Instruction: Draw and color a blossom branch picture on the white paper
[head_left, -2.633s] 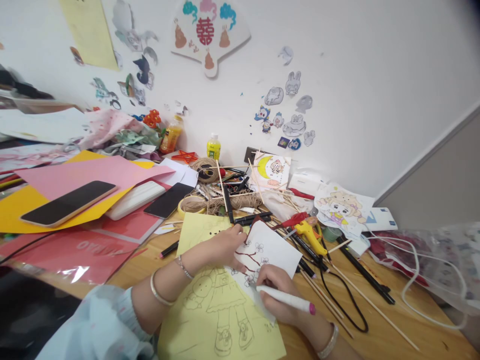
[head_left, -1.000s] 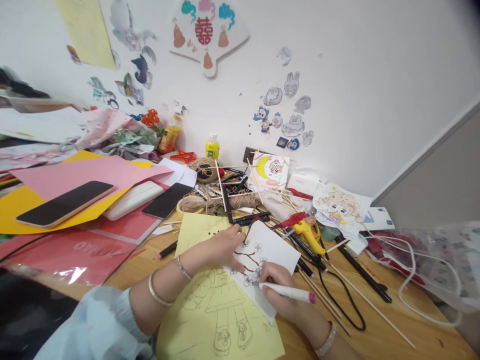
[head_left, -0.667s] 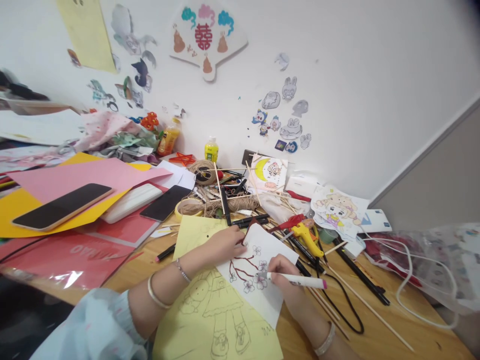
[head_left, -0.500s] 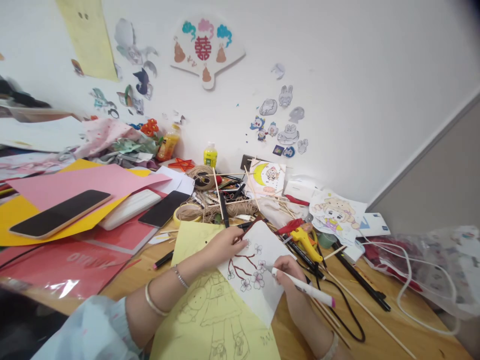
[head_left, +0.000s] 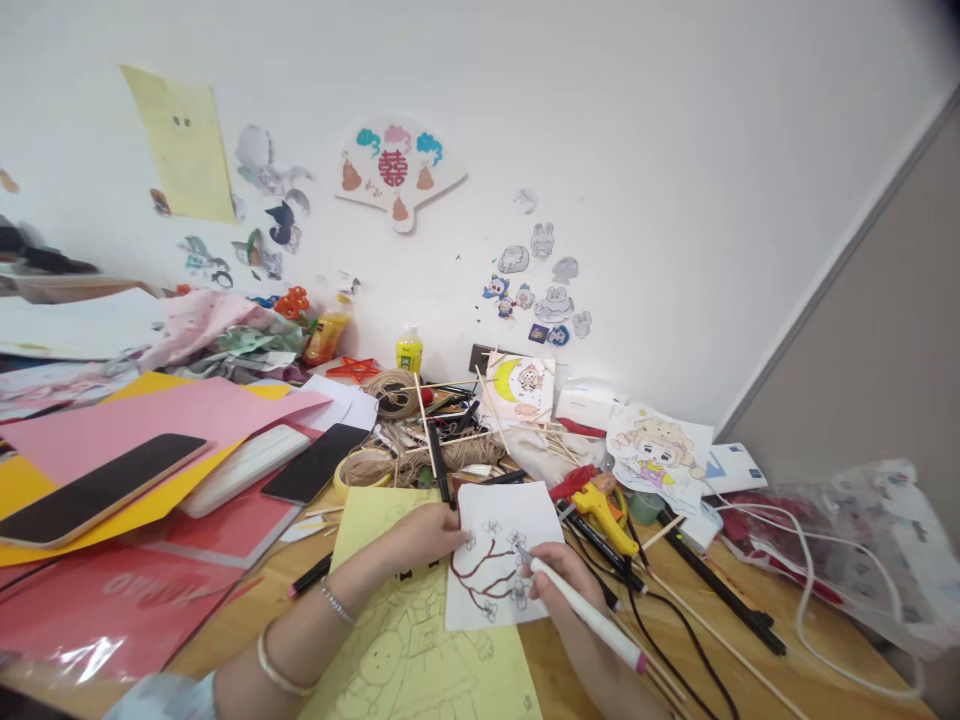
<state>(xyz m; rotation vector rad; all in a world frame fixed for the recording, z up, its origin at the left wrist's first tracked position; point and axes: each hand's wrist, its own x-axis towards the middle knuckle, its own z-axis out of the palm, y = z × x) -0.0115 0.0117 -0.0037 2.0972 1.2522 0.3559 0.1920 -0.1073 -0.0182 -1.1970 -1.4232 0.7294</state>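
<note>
A small white sheet of paper point(head_left: 501, 510) lies on a larger yellow sheet point(head_left: 450, 665). Dark red branches and outlined blossoms are drawn on the white one, while pencil figure lines cover the yellow one. The fingers of my left hand point(head_left: 431, 535) are closed at the white paper's left edge. In my right hand point(head_left: 566, 590) is a white-barrelled marker point(head_left: 589, 615) with a magenta end cap. Its grey tip is at the blossoms near the paper's right side; whether it touches the paper I cannot tell.
A yellow glue gun point(head_left: 604, 515) and black pens point(head_left: 724, 590) lie to the right, with a black cable point(head_left: 694, 630) and a white cord point(head_left: 806, 590). Twine point(head_left: 469, 452), tape point(head_left: 361, 468) and sticks crowd the back. Phones point(head_left: 105, 490) rest on coloured sheets at left.
The white paper has turned counterclockwise and now sits nearly square to me. Both hands stay on the paper and marker. My view has tilted up, so the wall pictures appear lower.
</note>
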